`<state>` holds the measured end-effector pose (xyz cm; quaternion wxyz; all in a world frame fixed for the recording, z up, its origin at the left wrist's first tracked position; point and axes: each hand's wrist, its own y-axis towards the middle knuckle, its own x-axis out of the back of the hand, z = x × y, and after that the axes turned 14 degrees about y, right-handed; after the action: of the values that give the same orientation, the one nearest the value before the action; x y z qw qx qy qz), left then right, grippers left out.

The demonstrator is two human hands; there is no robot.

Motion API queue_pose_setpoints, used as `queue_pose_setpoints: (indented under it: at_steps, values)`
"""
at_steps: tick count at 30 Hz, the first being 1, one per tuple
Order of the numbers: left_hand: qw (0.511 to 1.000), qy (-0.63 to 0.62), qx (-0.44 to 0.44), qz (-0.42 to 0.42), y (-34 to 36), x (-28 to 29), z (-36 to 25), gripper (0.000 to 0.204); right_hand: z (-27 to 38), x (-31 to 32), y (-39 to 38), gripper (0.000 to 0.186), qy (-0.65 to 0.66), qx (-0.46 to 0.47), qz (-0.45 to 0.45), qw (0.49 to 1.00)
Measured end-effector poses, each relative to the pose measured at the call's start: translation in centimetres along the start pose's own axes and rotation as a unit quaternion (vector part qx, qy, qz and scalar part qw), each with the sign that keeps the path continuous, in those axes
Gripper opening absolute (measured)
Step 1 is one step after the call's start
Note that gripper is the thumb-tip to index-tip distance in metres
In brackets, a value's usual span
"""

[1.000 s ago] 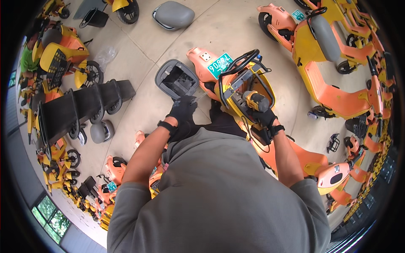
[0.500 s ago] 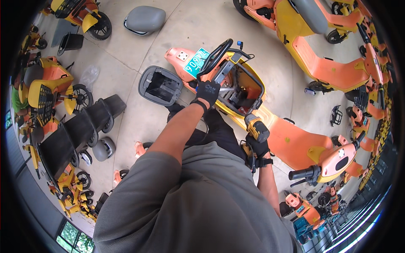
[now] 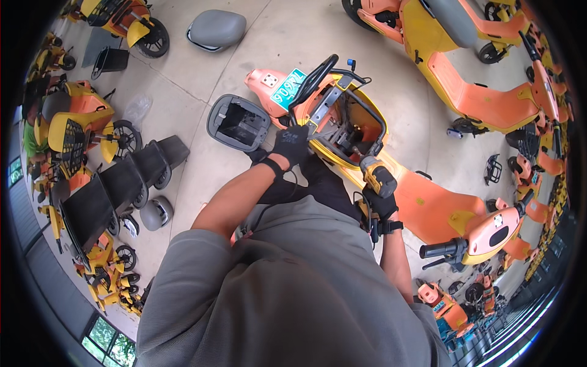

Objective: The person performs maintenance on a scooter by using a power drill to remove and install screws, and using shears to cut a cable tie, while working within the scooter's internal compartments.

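Note:
In my right hand, low beside the scooter's right-hand side, is a yellow-and-black power drill, angled up toward the open seat compartment of an orange-and-yellow scooter. My gloved left hand is closed at the compartment's left edge, below the black grab rail, with a slim metal tool at its fingers. Left of the scooter's rear mudguard lies an upturned grey plastic seat bucket.
A grey seat lies at the top. A long black piece with loop bars and another grey seat lie at left. Parked scooters crowd both sides. A black metal frame lies on the floor at right.
From a second ago, my left hand has moved right onto the compartment's edge. The drill in my right hand has moved from over the compartment down toward the footboard. The view has shifted.

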<state>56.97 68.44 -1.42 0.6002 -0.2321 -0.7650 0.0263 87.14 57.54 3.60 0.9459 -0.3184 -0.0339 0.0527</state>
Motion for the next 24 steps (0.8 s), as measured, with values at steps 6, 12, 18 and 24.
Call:
queue_pose_setpoints:
  at_steps: [6,12,18,24]
  values:
    - [0.968,-0.079,0.231,-0.06,-7.1,-0.1,7.9,0.039,1.8,-1.1,2.8,0.021,-0.01,0.039,0.03,0.999]
    - [0.886,-0.231,0.4,-0.031,-11.7,-7.4,18.5,0.02,2.9,-1.8,6.2,0.025,-0.077,0.127,0.111,0.983]
    - [0.802,-0.398,0.442,0.051,-18.7,-4.8,16.5,0.026,3.5,-3.7,9.0,0.044,-0.062,0.144,0.159,0.975]
    - [0.957,-0.115,0.262,0.039,-31.8,-16.0,17.8,0.018,6.1,-5.5,10.7,0.042,-0.148,-0.012,0.197,0.969]
